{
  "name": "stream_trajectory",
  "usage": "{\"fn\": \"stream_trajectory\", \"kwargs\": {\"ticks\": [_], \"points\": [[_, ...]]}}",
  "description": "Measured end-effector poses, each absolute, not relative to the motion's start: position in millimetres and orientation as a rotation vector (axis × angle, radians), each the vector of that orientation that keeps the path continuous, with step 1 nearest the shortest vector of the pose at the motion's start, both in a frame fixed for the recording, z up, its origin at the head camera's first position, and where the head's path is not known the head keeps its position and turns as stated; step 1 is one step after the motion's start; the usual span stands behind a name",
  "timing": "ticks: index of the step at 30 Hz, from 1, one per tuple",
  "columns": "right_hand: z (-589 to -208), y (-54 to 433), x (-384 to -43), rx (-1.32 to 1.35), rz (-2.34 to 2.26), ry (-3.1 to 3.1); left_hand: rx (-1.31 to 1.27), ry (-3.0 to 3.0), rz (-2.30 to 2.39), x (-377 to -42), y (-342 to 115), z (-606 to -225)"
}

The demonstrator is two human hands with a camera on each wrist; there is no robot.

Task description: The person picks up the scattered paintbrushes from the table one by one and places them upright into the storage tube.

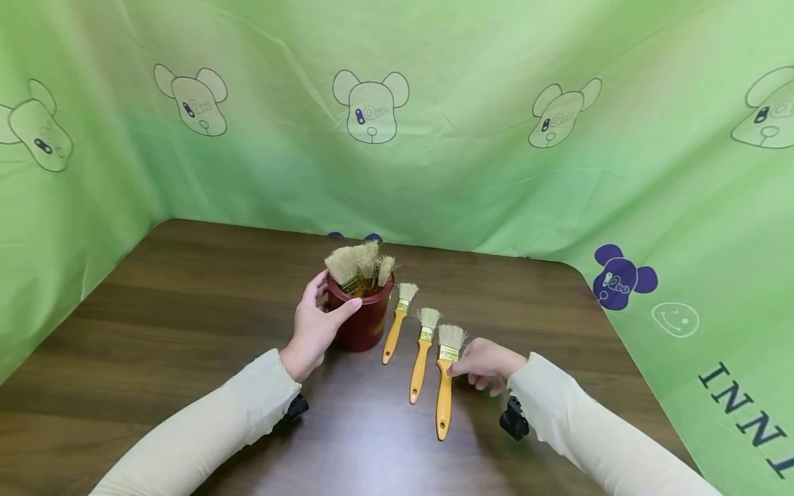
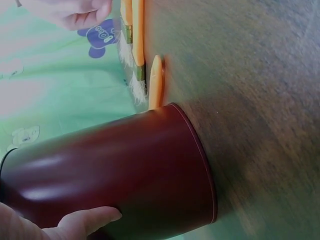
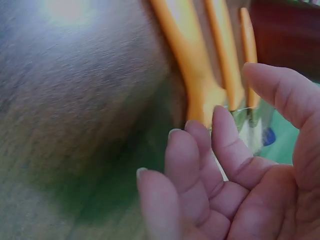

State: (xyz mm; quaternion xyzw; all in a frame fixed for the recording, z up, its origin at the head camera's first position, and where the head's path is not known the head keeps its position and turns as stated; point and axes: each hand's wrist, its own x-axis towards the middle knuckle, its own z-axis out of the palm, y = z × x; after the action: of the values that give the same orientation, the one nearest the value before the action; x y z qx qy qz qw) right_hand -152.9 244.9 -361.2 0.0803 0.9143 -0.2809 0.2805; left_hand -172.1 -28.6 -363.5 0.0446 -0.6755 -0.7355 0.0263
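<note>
A dark red cylindrical holder (image 1: pixel 366 324) stands upright on the table, with several paintbrushes (image 1: pixel 356 262) in it, bristles up. My left hand (image 1: pixel 316 324) grips this holder from the left, its thumb across the near side by the rim. Three paintbrushes with orange handles lie in a row to the right: a small one (image 1: pixel 393 334), a middle one (image 1: pixel 420 365) and a wide one (image 1: pixel 444 399). Beside the wide brush is my right hand (image 1: pixel 490 363), thumb and index finger by its metal band. In the right wrist view the thumb and fingers (image 3: pixel 182 160) stand apart.
A dark wooden table (image 1: pixel 205 310) carries everything. Green cloth (image 1: pixel 434 186) printed with bear heads hangs along the back and both sides. Black wrist cameras (image 1: pixel 514 419) sit under both sleeves.
</note>
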Motion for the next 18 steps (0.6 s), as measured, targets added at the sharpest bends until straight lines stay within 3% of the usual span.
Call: {"fn": "stream_trajectory", "kwargs": {"ticks": [18], "points": [[-378,244,-167,0.141,-0.654,2.558,0.156,-2.103,-2.267,-173,-27,-364]]}}
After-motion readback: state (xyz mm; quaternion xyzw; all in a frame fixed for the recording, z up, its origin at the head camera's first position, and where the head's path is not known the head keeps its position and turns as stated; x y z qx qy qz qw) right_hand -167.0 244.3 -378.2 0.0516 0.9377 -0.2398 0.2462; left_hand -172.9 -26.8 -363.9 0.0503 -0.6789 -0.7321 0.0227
